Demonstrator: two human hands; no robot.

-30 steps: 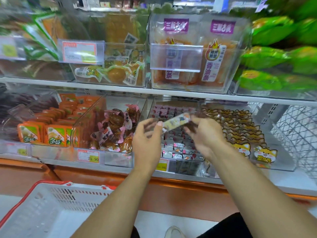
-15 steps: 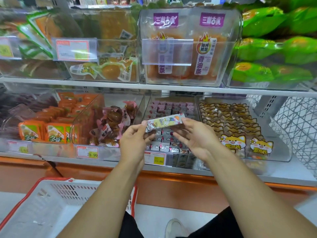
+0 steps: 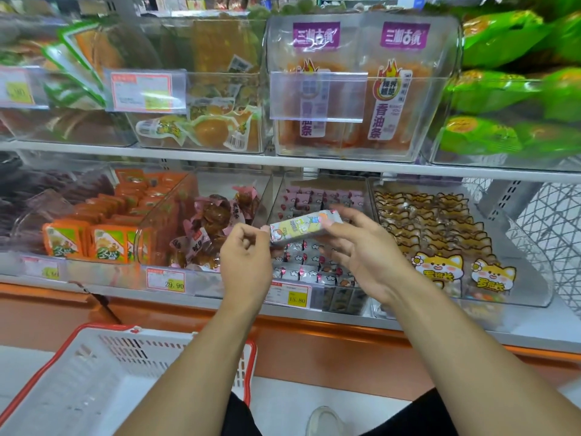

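A small oblong snack pack (image 3: 301,228) in pale yellow and white wrapping is held level in front of the lower shelf. My left hand (image 3: 246,262) pinches its left end with thumb and curled fingers. My right hand (image 3: 361,247) grips its right end, thumb on top and fingers spread beneath. Behind the pack is a clear bin (image 3: 317,272) of small pink and white wrapped sweets.
A white shopping basket with red rim (image 3: 94,372) sits at the lower left. Clear bins line two shelves: orange packets (image 3: 103,228), brown wrapped snacks (image 3: 207,228), cat-printed packs (image 3: 440,243), orange strip bags (image 3: 361,89), green bags (image 3: 518,89). An orange ledge (image 3: 314,338) runs below.
The pack has turned from tilted to nearly level between my hands. My view has shifted slightly, so the shelves sit lower and the basket shows more.
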